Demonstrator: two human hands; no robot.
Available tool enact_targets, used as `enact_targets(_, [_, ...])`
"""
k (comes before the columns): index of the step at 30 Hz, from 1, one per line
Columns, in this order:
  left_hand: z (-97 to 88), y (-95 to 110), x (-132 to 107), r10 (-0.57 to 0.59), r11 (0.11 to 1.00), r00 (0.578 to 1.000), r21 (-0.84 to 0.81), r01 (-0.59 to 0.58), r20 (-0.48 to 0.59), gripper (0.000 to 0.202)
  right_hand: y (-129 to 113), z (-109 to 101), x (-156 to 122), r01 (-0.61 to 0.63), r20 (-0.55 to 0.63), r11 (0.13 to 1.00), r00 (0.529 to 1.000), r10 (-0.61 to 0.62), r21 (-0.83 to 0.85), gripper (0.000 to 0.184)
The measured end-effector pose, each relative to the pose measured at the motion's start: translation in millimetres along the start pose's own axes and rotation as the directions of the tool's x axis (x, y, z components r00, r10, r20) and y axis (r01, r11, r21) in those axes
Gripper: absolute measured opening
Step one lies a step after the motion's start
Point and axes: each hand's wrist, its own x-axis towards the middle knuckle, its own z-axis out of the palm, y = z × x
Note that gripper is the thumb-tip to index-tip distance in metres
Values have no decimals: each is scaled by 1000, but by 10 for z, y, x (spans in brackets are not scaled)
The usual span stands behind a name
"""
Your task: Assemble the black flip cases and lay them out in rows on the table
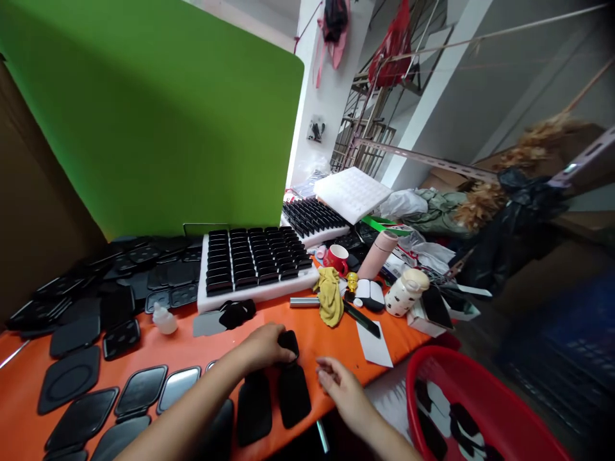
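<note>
My left hand [264,347] reaches in over the orange table cover [321,346], its thumb and fingers closed on the upper part of a black compact case [289,342]. A black flat panel [294,397] lies just below it, touching or joined; I cannot tell which. Beside that rests another black panel [254,410]. My right hand [341,387] hovers near the table's front edge, fingers loosely bent and apart, with nothing in them. Left of my forearm several opened compacts lie in rows, some showing a mirror [177,387].
A white foam tray [259,296] holds rows of black pieces. Nearby are a white dropper bottle [164,319], yellow cloth [330,298], box cutter [361,318], red mug [337,258], pink bottle [378,254] and white jar [407,292]. A red tub [485,371] stands at right; a green board [168,121] rises behind.
</note>
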Motion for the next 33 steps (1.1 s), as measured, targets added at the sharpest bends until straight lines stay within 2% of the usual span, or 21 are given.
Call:
enact_targets(1, [-13, -10, -44, 21, 996, 1000, -83, -21, 4, 39, 35, 75, -79, -44, 2, 979, 999, 45, 199, 42])
enact_targets(3, [-33, -19, -151, 60, 969, 998, -239, -56, 7, 44, 21, 227, -185, -98, 51, 853, 995, 83, 513, 50])
enact_targets(4, [-37, -18, -208, 76, 951, 997, -301, -71, 4, 47, -22, 298, -212, -122, 81, 776, 993, 91, 618, 51])
enact_targets(6, [-29, 0, -312, 98, 917, 995, -385, -101, -28, 51, -147, 421, -217, -167, 107, 669, 986, 131, 724, 48])
enact_targets(8, [12, 42, -391, 103, 898, 990, -419, -136, -101, 52, -277, 516, -164, -190, 73, 648, 976, 203, 738, 45])
enact_targets(10, [98, 108, -445, 96, 896, 973, -407, -176, -211, 51, -378, 592, -77, -172, -19, 684, 965, 262, 709, 47])
enact_targets(12, [230, 185, -490, 99, 912, 943, -351, -214, -317, 47, -447, 655, 6, -122, -108, 721, 958, 265, 682, 50])
enact_targets(14, [383, 248, -539, 124, 928, 915, -281, -243, -384, 50, -501, 703, 48, -57, -156, 723, 962, 224, 688, 51])
enact_targets(16, [516, 276, -591, 176, 941, 902, -201, -272, -394, 63, -555, 725, 35, -28, -129, 691, 976, 175, 722, 53])
enact_targets(18, [594, 267, -638, 251, 948, 900, -96, -302, -355, 74, -607, 715, -12, -19, -63, 677, 993, 96, 736, 53])
enact_targets(20, [605, 244, -666, 313, 942, 902, -21, -334, -297, 73, -643, 670, -51, 12, -6, 704, 1000, -11, 710, 52])
enact_targets(22, [553, 232, -665, 327, 938, 899, -19, -347, -291, 62, -645, 586, -49, 46, 26, 758, 996, -83, 651, 51])
enact_targets(25, [375, 251, -604, 316, 938, 882, -23, -345, -351, 52, -600, 380, 42, 9, 44, 875, 998, -35, 485, 45])
enact_targets(27, [218, 283, -528, 339, 934, 867, 24, -356, -366, 53, -587, 201, 145, -3, 69, 948, 997, -20, 318, 38])
enact_targets(29, [62, 324, -421, 390, 920, 855, 99, -380, -340, 50, -640, 7, 280, 77, 136, 995, 987, -86, 67, 27])
enact_targets(30, [-8, 348, -355, 416, 909, 851, 142, -391, -320, 43, -700, -90, 363, 156, 179, 983, 974, -137, -97, 22])
enact_targets(31, [-72, 374, -279, 439, 898, 847, 184, -400, -300, 33, -781, -186, 461, 254, 223, 925, 955, -194, -284, 18])
enact_targets(33, [-182, 429, -99, 468, 878, 837, 257, -404, -282, 20, -987, -365, 708, 413, 282, 689, 911, -302, -596, 14])
